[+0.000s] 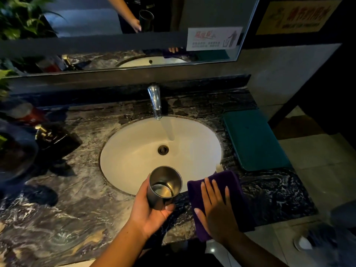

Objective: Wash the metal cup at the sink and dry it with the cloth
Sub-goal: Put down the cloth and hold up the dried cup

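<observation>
My left hand (149,212) grips the metal cup (164,186), tilted with its mouth toward me, over the near rim of the white sink (123,155). A little water seems to sit in the cup's bottom. My right hand (216,211) lies flat, fingers spread, on the folded purple cloth (229,182) on the marble counter, just right of the cup. Water runs from the chrome tap (155,101) into the basin, away from the cup.
A dark marble counter (77,205) surrounds the sink. A soap dispenser (52,135) and bottles stand at the left, with plants behind. A green mat (254,139) lies at the right end. A mirror (115,26) spans the back wall.
</observation>
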`<state>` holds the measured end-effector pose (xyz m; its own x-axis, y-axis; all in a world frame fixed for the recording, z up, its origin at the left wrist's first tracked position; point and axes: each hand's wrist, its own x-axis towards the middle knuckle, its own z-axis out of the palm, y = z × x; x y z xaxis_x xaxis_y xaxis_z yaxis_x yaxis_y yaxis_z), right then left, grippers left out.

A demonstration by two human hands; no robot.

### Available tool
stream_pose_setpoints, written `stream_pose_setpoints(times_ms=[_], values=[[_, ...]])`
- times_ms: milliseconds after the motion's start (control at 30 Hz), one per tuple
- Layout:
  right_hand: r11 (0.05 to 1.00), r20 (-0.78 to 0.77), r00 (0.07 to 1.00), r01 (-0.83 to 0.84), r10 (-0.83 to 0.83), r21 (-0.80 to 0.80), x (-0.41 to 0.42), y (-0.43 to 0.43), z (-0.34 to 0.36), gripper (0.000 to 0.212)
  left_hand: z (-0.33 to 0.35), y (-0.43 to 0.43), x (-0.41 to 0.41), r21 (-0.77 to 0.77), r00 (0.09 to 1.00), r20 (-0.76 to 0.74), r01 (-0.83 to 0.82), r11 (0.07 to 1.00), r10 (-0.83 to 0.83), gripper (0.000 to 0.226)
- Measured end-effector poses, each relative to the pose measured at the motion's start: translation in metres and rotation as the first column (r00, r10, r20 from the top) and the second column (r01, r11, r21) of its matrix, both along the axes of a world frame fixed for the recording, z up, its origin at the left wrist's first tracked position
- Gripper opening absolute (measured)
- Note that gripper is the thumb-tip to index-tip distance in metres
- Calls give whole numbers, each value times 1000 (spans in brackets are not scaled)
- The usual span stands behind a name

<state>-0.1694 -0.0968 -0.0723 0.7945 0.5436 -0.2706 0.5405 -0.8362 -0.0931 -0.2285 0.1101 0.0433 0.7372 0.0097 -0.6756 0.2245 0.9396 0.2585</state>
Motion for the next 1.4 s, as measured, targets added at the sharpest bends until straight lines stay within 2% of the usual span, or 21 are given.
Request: stream_pose_setpoints(times_ms=[167, 233, 267, 333, 433, 533, 667, 733, 800, 867, 900, 933, 1000, 1100, 1167, 1267, 1333, 1400], values=[[999, -61, 997, 48, -47, 15, -2, 5, 4, 84, -3, 6, 1, -34, 1000, -4, -12, 999, 12, 43], [977, -113, 988, 125, -107, 171, 1, 16, 21, 76, -5, 8, 3, -49, 1000, -1, -5, 999, 5, 44], [933, -194, 968, 211, -158, 290, 2, 24, 36, 71, -4, 9, 5, -59, 1000, 6, -2, 998, 2, 45], [779, -428, 883, 402, -192, 480, 3, 41, 73, 65, -3, 9, 7, -68, 999, 33, 2, 998, 1, 44], [615, -516, 855, 432, -46, 660, 2, 64, 119, 60, 1, 11, 10, -67, 998, 55, 5, 998, -1, 44], [574, -555, 828, 418, 78, 704, -1, 84, 139, 63, 7, 16, 10, -82, 998, 62, 19, 996, -14, 44], [538, -561, 825, 439, 77, 719, -6, 105, 144, 62, 9, 28, 10, -70, 995, 52, 84, 994, -81, 48], [508, -590, 806, 490, 46, 709, -9, 112, 143, 60, 8, 38, 7, -2, 988, 45, 147, 989, -147, 49], [481, -605, 796, 531, -2, 697, -10, 117, 139, 60, 5, 48, 7, 205, 973, -32, 231, 951, -229, 49], [474, -616, 787, 555, -35, 683, -8, 122, 137, 59, 5, 57, 7, 506, 955, -161, 298, 809, -251, 46], [467, -628, 777, 571, -42, 675, -7, 124, 136, 58, 6, 63, 6, 646, 957, -160, 287, 707, -242, 41], [460, -642, 766, 587, -47, 667, -6, 126, 134, 59, 7, 69, 5, 762, 961, -113, 246, 600, -251, 34], [435, -667, 743, 619, -57, 654, -3, 130, 132, 64, 9, 83, 2, 894, 938, 17, 141, 425, -347, 24], [371, -708, 703, 676, -66, 637, 4, 132, 128, 68, 13, 100, 1, 967, 832, 52, 96, 237, -552, 35], [344, -722, 688, 695, -67, 631, 7, 131, 128, 68, 15, 102, 5, 991, 765, -42, 113, 70, -643, 55], [350, -732, 675, 710, -94, 611, 13, 125, 127, 71, 18, 93, 18, 985, 734, -167, 95, -144, -658, 74], [353, -734, 668, 721, -124, 597, 22, 114, 122, 72, 18, 81, 30, 976, 728, -196, 81, -201, -657, 74], [349, -725, 673, 721, -148, 598, 34, 98, 119, 69, 14, 66, 44, 972, 718, -219, 104, -209, -661, 69]])
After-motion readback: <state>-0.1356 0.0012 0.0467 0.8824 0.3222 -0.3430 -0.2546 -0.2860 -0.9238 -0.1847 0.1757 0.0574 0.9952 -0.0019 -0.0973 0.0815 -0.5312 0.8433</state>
